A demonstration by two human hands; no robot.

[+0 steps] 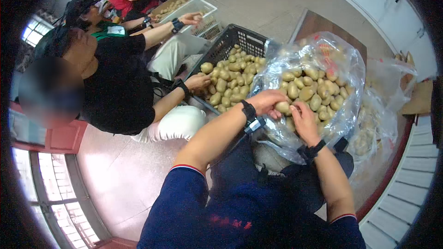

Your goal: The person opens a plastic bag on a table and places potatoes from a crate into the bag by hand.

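So, clock face centred on the held potato [282, 107], 12 being the top of the view. It's up over the left part of an open clear plastic bag [272, 76], with the loose potatoes [316, 102] inside it heaped from about 12 round to 3.

Left hand [269, 103] has its fingers clamped on that one potato. Right hand [303, 120] comes in from around 4 o'clock, fingertips right by the same potato — can't tell whether they're closed on it too. Both wrists have black bands on.

A black crate [224, 41], also loaded with potatoes, sits right beside the bag at 10 o'clock. Over at 3 there's a second clear bag [383, 110], crumpled, contents hard to make out. Brown board [323, 23] shows behind the open bag, about 1 o'clock.

Co-worker in a black shirt [120, 74] is at 9 to 10 — one hand [197, 83] at the crate's edge, the other raised near a white basket [203, 7] at 11. Someone in red sits further off, roughly 10.
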